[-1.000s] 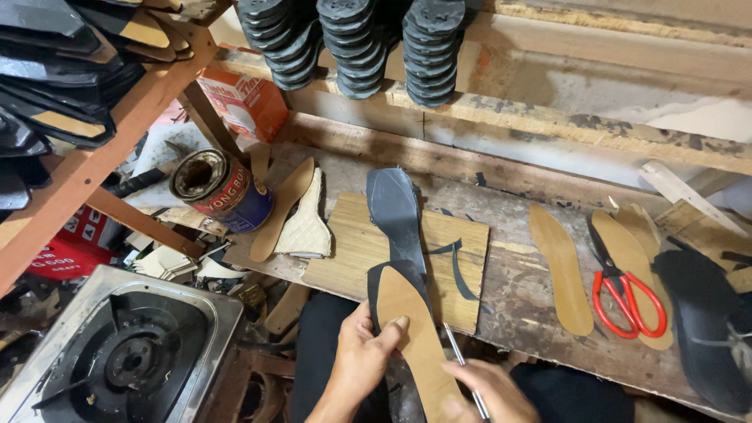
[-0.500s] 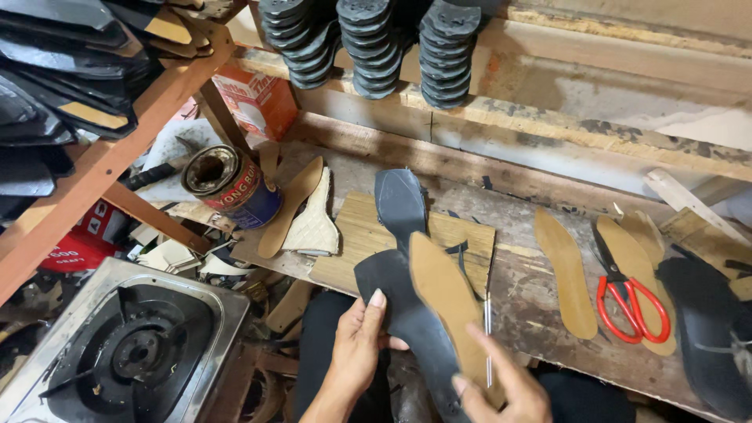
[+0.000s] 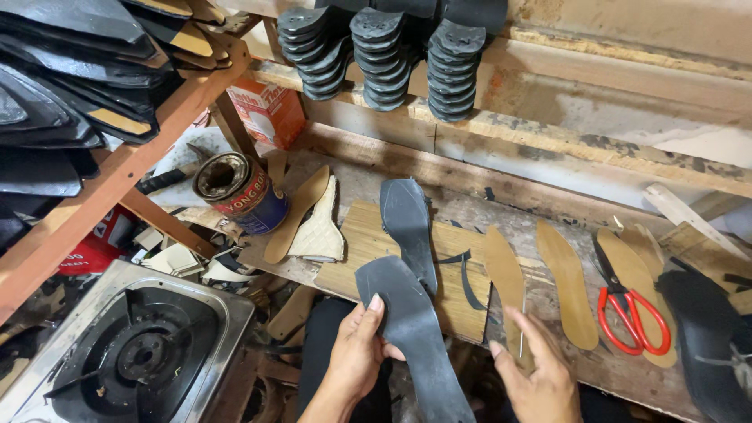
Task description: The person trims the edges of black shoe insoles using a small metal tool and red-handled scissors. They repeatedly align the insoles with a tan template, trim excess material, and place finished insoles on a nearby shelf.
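My left hand (image 3: 354,354) grips a black rubber sole (image 3: 409,327) by its left edge, holding it flat in front of the bench. My right hand (image 3: 542,377) is to its right, fingers resting on the heel end of a tan insole (image 3: 504,276) that lies on the workbench. A thin metal tool (image 3: 522,327) stands pinched in that hand. A second black sole (image 3: 407,221) lies on a wooden board (image 3: 362,244) just beyond the held one.
Two more tan insoles (image 3: 567,280) and red-handled scissors (image 3: 631,315) lie to the right, beside a black sandal (image 3: 705,345). A tin can (image 3: 240,188) and a quilted cream piece (image 3: 318,232) sit left. Gas stove (image 3: 133,352) lower left. Stacked black heels (image 3: 384,55) behind.
The tan insole that lay on the black sole in my hands has come off and now lies on the bench to the right. My left hand still holds the black sole.
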Tool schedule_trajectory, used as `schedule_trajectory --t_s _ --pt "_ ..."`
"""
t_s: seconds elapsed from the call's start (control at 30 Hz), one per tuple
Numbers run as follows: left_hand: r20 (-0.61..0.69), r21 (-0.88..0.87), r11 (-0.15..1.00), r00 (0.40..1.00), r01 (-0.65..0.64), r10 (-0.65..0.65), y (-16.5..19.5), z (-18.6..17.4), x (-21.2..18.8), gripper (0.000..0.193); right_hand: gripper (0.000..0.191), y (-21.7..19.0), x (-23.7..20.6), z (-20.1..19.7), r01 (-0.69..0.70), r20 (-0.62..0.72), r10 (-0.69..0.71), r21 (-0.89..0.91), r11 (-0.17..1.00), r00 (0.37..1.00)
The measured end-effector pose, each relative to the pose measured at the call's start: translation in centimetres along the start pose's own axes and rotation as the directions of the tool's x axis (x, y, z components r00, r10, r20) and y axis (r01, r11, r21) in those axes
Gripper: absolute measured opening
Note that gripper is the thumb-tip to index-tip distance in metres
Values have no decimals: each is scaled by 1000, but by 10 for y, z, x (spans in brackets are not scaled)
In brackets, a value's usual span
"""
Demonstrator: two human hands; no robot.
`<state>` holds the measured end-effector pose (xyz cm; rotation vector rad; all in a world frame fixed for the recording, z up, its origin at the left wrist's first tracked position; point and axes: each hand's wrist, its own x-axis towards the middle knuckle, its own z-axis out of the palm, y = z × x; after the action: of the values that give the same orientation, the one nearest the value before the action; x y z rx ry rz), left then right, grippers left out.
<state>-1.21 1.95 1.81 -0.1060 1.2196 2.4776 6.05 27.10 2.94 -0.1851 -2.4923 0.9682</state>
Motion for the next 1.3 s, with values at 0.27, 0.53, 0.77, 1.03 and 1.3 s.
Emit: schedule_trajectory --t_s 0.27,0.53,0.77,1.03,1.3 --pt "17 -23 1000 1000 19 -19 2 4 -2 40 52 -4 -26 14 -141 107 109 375 916 988" --pt "29 -73 996 998 56 -54 -2 6 -5 39 37 2 -36 24 -89 31 85 508 857 996" --pt "42 -133 990 998 48 -43 -7 1 -6 34 32 0 -26 8 -149 81 128 362 920 988" --pt "15 -49 997 998 61 -60 -13 -1 -6 32 29 5 -34 13 -168 52 162 462 871 985" --pt "4 79 996 999 51 -52 -17 1 -13 29 30 3 -32 6 -172 44 172 482 859 984"
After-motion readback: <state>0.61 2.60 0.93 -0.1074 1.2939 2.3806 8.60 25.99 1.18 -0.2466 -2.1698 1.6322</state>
